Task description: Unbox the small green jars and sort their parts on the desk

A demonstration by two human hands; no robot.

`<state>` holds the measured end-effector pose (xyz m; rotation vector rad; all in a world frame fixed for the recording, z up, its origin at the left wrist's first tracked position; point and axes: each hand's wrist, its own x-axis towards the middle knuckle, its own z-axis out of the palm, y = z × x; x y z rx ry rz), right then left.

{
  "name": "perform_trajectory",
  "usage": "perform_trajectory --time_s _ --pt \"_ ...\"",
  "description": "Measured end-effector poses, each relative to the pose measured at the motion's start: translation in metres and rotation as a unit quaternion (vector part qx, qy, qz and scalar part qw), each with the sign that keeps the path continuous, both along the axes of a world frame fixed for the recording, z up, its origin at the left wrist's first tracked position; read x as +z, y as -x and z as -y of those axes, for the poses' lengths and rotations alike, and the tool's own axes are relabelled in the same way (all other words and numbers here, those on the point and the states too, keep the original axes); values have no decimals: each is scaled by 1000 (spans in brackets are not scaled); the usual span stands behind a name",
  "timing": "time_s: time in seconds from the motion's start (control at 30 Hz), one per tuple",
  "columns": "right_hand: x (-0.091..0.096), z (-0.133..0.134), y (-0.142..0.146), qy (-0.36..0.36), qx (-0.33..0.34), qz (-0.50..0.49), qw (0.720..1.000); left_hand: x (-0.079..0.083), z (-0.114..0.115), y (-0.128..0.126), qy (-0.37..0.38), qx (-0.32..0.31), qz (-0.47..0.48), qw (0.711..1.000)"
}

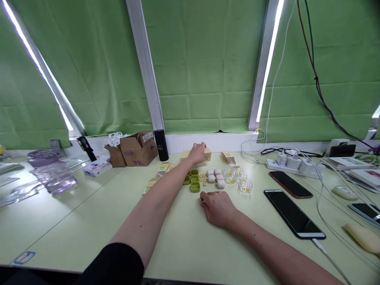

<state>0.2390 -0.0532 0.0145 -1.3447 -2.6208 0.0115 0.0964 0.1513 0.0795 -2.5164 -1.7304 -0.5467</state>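
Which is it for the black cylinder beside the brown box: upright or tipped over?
Upright: the black cylinder stands on end on the table, its long side rising beside the brown box.

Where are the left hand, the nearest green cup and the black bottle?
Left hand [197, 153], head view: back of hand.
Nearest green cup [195, 190], head view: front wall.
Black bottle [161, 145], head view: middle of side.

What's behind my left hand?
Tan card shows on both sides of your left hand, with a low white wall and green curtain beyond. The hand covers the middle, so whether it's one piece can't be seen.
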Motion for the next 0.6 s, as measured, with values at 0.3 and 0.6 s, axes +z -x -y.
perform_trajectory --time_s 0.3,0.6 --pt "20 -17 -28 2 -82 -75 994 52 104 20 -75 -109 162 978" --pt "32 -36 -56 -8 -163 -133 978 0 213 36 31 -132 215 967"
